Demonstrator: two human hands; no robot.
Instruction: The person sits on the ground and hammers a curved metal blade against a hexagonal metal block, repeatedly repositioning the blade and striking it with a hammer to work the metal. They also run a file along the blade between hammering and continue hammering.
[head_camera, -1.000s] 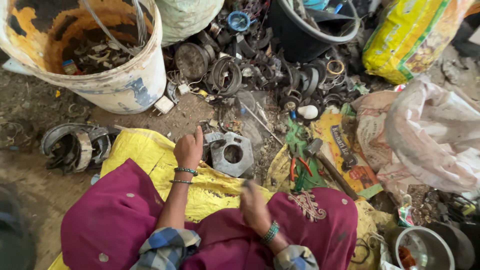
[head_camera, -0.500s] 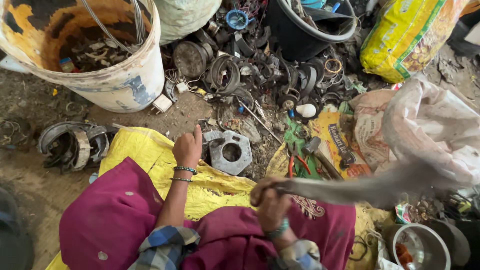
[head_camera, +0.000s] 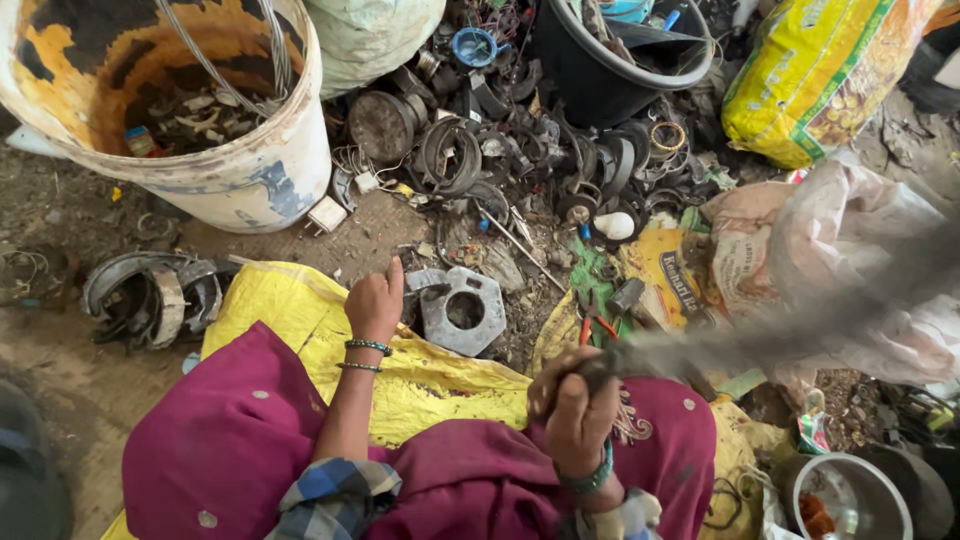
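left hand (head_camera: 375, 300) rested ungripping against grey hexagonal metal casting (head_camera: 463, 312) on dirt as if steadying it, right hand (head_camera: 580, 405) clenched round blurred long tool (head_camera: 800, 325) raised rightward above scrap.

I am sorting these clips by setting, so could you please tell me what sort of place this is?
Probably a scrap-metal sorting spot on bare ground. A heap of dark metal rings and parts lies on the dirt, a stained white bucket holds wire and bits, and the left hand rests by a grey metal casting.

left hand (head_camera: 374, 302) on metal plate (head_camera: 462, 311) | right hand (head_camera: 575, 405) grips blurred tool (head_camera: 760, 330)
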